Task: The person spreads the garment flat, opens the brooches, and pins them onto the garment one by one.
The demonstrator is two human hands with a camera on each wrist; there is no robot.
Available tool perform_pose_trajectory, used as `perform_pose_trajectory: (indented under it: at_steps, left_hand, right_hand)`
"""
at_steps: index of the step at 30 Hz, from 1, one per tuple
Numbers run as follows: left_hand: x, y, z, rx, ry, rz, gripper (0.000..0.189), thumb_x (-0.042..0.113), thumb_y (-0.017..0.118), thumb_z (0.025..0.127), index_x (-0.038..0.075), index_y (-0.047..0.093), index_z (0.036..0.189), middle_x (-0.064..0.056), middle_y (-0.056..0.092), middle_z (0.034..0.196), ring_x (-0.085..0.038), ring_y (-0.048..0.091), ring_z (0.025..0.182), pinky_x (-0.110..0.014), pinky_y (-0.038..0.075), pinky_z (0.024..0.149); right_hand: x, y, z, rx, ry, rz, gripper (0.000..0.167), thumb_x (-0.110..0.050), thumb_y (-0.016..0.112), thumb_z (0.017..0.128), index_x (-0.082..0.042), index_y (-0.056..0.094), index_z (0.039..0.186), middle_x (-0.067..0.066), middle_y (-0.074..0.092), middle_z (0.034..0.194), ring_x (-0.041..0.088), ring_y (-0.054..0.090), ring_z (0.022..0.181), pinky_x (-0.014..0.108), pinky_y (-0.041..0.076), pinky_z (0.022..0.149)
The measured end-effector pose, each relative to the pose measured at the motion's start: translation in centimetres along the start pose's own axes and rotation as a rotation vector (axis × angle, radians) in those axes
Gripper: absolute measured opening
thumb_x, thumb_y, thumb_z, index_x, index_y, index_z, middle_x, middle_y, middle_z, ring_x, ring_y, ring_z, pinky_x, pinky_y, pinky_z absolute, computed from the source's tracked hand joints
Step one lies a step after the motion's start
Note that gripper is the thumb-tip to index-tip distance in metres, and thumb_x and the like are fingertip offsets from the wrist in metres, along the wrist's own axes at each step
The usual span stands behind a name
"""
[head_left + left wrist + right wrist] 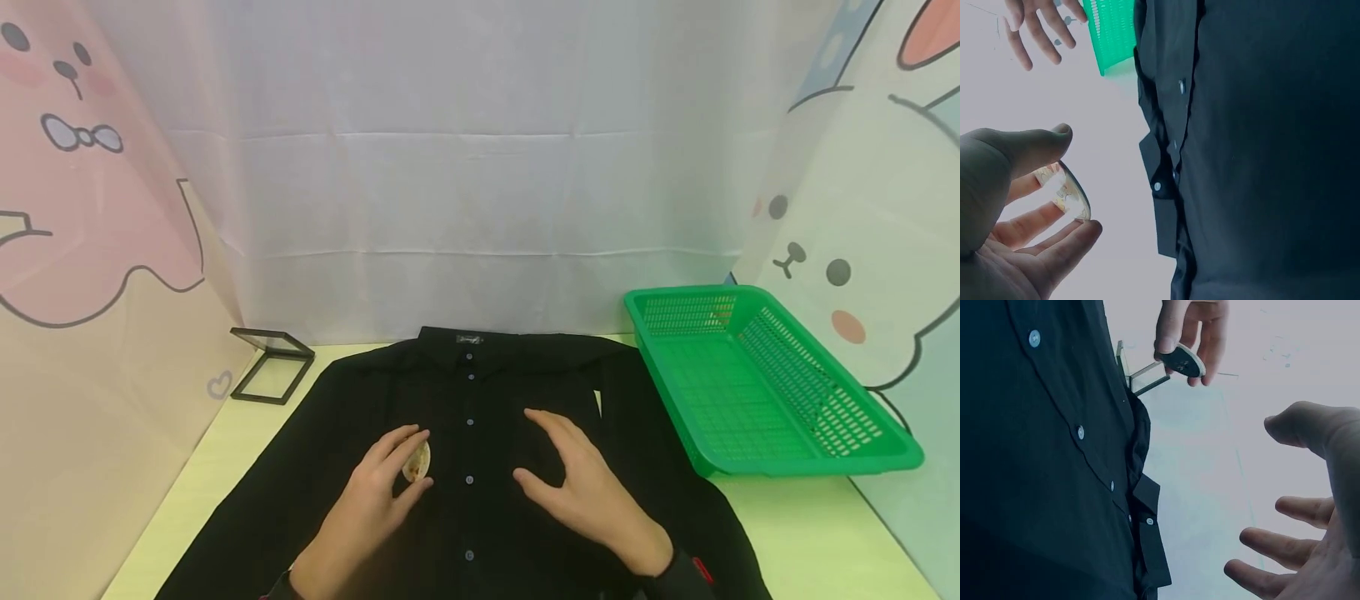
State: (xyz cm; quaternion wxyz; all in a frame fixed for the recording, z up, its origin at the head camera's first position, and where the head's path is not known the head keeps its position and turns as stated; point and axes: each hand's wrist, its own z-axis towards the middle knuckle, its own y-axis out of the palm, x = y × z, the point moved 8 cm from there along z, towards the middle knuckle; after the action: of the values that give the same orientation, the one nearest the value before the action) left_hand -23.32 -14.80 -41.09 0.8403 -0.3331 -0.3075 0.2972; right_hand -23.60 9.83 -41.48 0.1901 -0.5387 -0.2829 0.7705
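My left hand (369, 487) pinches a small round disc (418, 463) by its edges, between thumb and fingers. The disc's pale face carries a gold-brown pattern, and light glints off it in the left wrist view. From the right wrist view its other face (1182, 361) looks dark with a light rim. Both hands are above a black button-up shirt (510, 392) spread front side up, collar away from me. My right hand (588, 496) holds nothing; its thumb and fingers are spread apart over the shirt's right half.
At the back left, a small black-edged frame (273, 398) stands hinged partway apart. A green plastic basket (787, 467) with slotted walls sits on the right, beside the shirt's sleeve. The pale yellow table (825, 533) meets a white curtain (465, 192) behind and printed cloths at both sides.
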Motion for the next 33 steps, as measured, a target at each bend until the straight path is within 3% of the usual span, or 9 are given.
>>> perform_pose_trajectory:
  at_steps: [14, 25, 33]
  left_hand:
    - [-1.8, -0.2, 1.7, -0.014, -0.008, 0.009, 0.064, 0.008, 0.094, 0.073, 0.003, 0.068, 0.131, -0.017, 0.065, 0.129, -0.034, 0.067, 0.115, -0.044, 0.061, 0.088]
    - [-2.6, 0.3, 2.1, -0.031, -0.019, 0.023, 0.064, 0.010, 0.094, 0.073, 0.003, 0.068, 0.131, -0.017, 0.066, 0.129, -0.034, 0.067, 0.116, -0.044, 0.061, 0.089]
    - [-3.3, 1.2, 2.0, -0.076, -0.055, 0.018, 0.063, 0.012, 0.093, 0.075, 0.003, 0.068, 0.132, -0.018, 0.066, 0.130, -0.033, 0.067, 0.116, -0.044, 0.060, 0.092]
  right_hand:
    - [-0.8, 0.3, 1.6, -0.002, -0.033, -0.019, 0.070, -0.031, 0.079, 0.090, -0.017, 0.048, 0.152, 0.005, 0.049, 0.155, 0.031, 0.048, 0.142, 0.058, 0.045, 0.110]
    - [-0.4, 1.5, 2.2, -0.021, -0.015, -0.032, 0.070, -0.031, 0.078, 0.090, -0.013, 0.049, 0.152, 0.008, 0.048, 0.156, 0.031, 0.045, 0.144, 0.057, 0.043, 0.113]
    - [0.7, 2.1, 2.8, -0.037, 0.021, -0.038, 0.069, -0.034, 0.076, 0.092, -0.014, 0.049, 0.152, 0.009, 0.049, 0.155, 0.032, 0.045, 0.144, 0.057, 0.042, 0.114]
